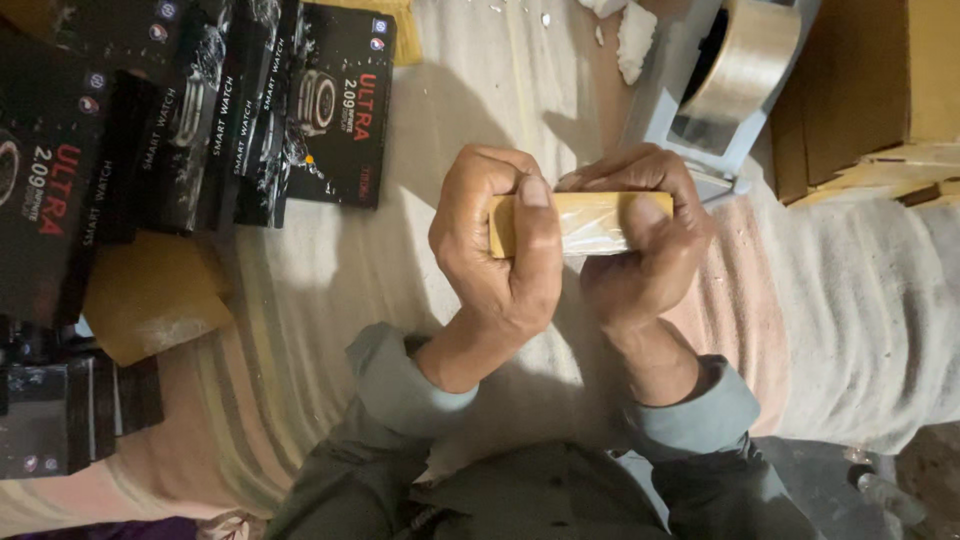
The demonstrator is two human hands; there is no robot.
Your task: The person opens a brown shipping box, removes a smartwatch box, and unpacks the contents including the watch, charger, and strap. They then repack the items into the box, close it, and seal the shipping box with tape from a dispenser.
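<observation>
Glossy taped cardboard packet (585, 220) over striped cloth (330, 290).

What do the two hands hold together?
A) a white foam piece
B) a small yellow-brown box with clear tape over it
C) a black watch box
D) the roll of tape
B: the left hand and right hand both grip the small yellow-brown box, while the black watch boxes and the tape roll lie apart on the cloth.

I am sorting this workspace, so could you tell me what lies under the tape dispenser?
The grey tape dispenser rests on a pale cloth spread over the surface. What the cloth covers cannot be seen, and the right hand hides the dispenser's near end.
</observation>
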